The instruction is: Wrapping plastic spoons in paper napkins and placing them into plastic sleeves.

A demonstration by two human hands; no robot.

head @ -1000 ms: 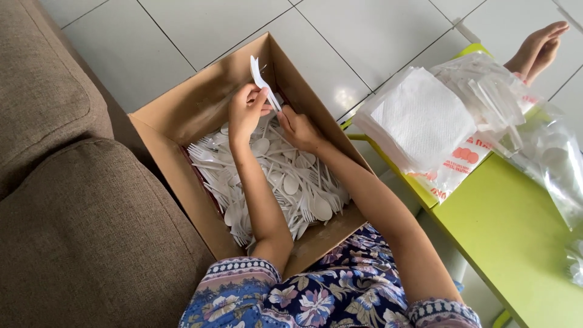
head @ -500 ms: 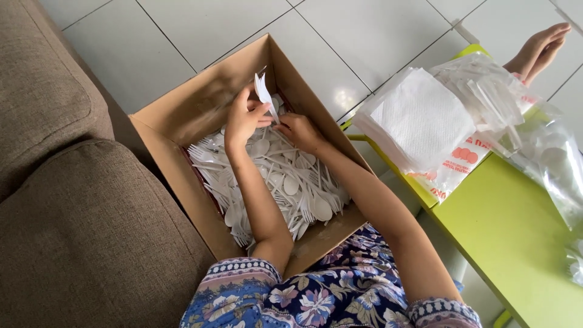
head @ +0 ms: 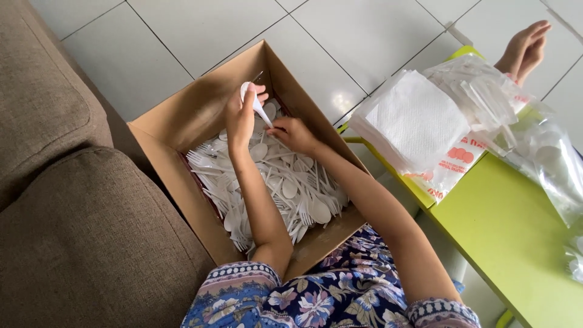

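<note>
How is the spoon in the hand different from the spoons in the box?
The held spoon is pinched in the left hand, lifted, with its bowl up; the spoons in the box lie loose in a flat jumble among forks. The right hand touches the held spoon's handle; the piled ones mostly lie untouched. All are white plastic.

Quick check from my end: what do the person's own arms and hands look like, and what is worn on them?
Both arms are bare from the upper arm down. The left hand and right hand wear no gloves, rings or watch that show. Short sleeves of dark blue floral cloth end in a patterned band of white, pink and blue.
</note>
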